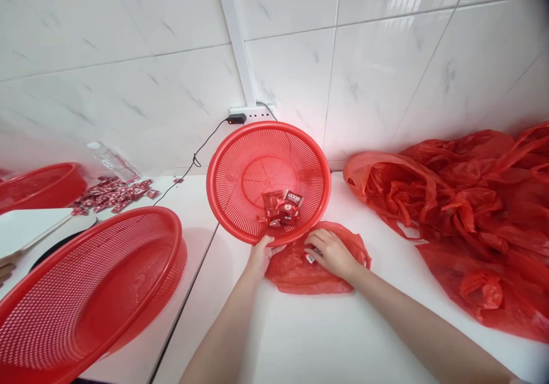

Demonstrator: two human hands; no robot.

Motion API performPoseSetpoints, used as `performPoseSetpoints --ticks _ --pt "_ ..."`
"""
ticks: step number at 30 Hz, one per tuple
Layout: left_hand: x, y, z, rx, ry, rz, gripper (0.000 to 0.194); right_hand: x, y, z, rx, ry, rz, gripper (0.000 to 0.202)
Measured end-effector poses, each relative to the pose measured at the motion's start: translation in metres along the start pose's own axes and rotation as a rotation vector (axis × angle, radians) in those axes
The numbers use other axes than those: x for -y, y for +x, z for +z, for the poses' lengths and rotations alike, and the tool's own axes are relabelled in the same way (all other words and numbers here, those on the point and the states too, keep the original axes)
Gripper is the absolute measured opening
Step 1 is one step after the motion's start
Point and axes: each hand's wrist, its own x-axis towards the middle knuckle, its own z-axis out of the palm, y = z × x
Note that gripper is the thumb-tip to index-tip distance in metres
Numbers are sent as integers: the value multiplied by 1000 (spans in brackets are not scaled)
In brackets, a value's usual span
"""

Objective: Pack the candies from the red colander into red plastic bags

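My left hand (259,253) is closed at the near rim of a red mesh basket (223,143), thumb against the rim. Its fingers pinch the edge of a thin red plastic bag (295,278) there. The bag lies on the white table below the basket. Over the bag, my right hand (334,253) curls its fingers around a small wrapped packet (309,258), mostly hidden by them. Tilted towards me, the basket holds several small red and dark wrapped packets (281,208) gathered at its lower side.
A second red basket (171,229) stands at left. Behind it are scattered red packets (115,195), a clear bottle (114,161) and a third basket (64,181). Another person's hand (8,266) shows at the left edge. Red plastic bags (463,212) are heaped at right. A cable (195,161) runs from a power strip (257,113).
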Motion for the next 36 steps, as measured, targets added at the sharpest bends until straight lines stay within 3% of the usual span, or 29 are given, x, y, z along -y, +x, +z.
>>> performPoseSetpoints --ticks 4,7,10,12,14,16,18,20,23,24,25,27,29,32,36 --pt "0 -3 0 27 36 6 33 4 0 6 -129 440 335 26" --pt "0 -6 1 16 77 20 35 8 1 10 -337 710 509 29" --pt "0 -8 3 -45 97 98 36 7 2 7 -674 620 558 32" --pt "0 -9 4 -76 84 141 38 4 3 2 -834 486 594 38" --pt "1 -10 5 -79 68 144 39 -2 4 -2 -848 416 650 52" --pt "1 -12 4 -56 76 115 40 -8 4 -3 -718 458 659 56" --pt "-3 -14 1 2 134 72 47 -12 4 0 -580 599 618 45" --pt "-16 -15 -5 148 267 35 61 -16 4 4 -558 768 595 31" --pt "-55 -9 -17 424 542 2 90 -20 3 8 -654 943 638 20" --pt "-73 -4 -21 396 608 26 98 -21 3 9 -664 969 657 18" --pt "-91 2 -25 271 667 91 105 -22 3 9 -668 979 680 18" --pt "-126 18 -32 -109 746 273 119 -23 4 8 -666 976 737 17" --pt "-157 36 -37 -331 790 423 122 -24 6 7 -663 976 782 18" --pt "-186 61 -38 -439 877 453 112 -25 7 6 -643 972 766 20" --pt "-194 80 -37 -475 981 384 103 -27 7 9 -621 952 738 24"
